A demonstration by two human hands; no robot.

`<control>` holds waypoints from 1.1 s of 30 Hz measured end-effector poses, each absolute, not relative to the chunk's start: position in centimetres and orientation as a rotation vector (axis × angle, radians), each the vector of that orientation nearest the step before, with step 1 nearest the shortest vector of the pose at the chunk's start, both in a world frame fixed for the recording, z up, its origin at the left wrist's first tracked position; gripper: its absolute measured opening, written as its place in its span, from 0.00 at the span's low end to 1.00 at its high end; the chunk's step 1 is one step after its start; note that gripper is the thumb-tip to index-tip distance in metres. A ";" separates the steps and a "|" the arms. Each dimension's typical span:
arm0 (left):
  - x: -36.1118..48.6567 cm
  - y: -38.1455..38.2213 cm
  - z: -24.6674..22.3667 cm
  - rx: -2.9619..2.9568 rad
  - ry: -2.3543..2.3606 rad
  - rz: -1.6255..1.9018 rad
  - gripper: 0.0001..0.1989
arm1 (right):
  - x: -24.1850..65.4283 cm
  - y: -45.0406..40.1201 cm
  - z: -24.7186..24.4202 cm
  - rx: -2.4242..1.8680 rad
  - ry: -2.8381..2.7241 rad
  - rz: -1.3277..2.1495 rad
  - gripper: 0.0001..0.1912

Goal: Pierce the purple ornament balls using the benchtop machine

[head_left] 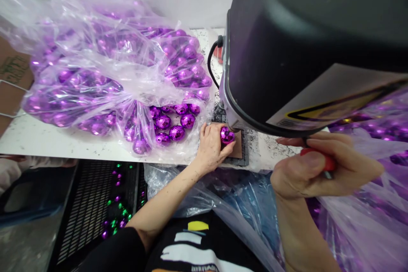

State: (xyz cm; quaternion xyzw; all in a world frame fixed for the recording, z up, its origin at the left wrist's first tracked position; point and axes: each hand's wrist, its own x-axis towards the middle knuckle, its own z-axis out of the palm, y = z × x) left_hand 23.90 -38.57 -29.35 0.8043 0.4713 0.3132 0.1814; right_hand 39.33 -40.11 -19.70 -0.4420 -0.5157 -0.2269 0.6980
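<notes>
A shiny purple faceted ball (227, 135) is held in the fingers of my left hand (211, 143), just below the machine's lower edge and over a small brown pad (236, 149). My right hand (325, 163) is wrapped round a red handle (318, 159) with a metal end, beneath the right side of the black machine housing (287, 51). Left of my left hand, several more purple balls (177, 132) spill from the mouth of a clear plastic bag (137, 78) filled with the same kind.
The white tabletop (63, 140) has dark specks. A brown cardboard box (12, 72) stands at the far left. Below the table, a black crate (79, 208) holds small green and purple beads (119, 210). Another bag with purple balls (376, 170) lies at right.
</notes>
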 end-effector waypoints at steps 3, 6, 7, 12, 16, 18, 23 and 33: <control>23.9 -38.6 -29.4 2.273 1.330 0.887 0.20 | 38.9 -39.8 -20.0 -0.941 -1.117 -0.487 0.15; 23.9 -38.6 -29.4 2.271 1.321 0.894 0.20 | 38.6 -39.6 -20.6 -0.916 -1.100 -0.470 0.17; 23.9 -38.6 -29.3 2.268 1.320 0.898 0.21 | 38.6 -39.5 -20.8 -0.909 -1.099 -0.479 0.16; 23.9 -38.5 -29.3 2.264 1.301 0.937 0.21 | 38.5 -39.3 -21.1 -0.878 -1.099 -0.458 0.16; 23.9 -38.5 -29.4 2.265 1.309 0.941 0.21 | 38.4 -39.2 -21.9 -0.870 -1.101 -0.415 0.13; 24.0 -38.5 -29.3 2.259 1.330 0.922 0.20 | 38.4 -39.2 -23.0 -0.871 -1.102 -0.391 0.10; 24.0 -38.6 -29.2 2.252 1.358 0.892 0.20 | 38.8 -39.7 -24.1 -0.880 -1.139 -0.338 0.06; 23.2 -39.3 -29.0 2.274 1.236 0.968 0.22 | 41.2 -36.2 -12.6 -1.096 -1.292 -0.299 0.24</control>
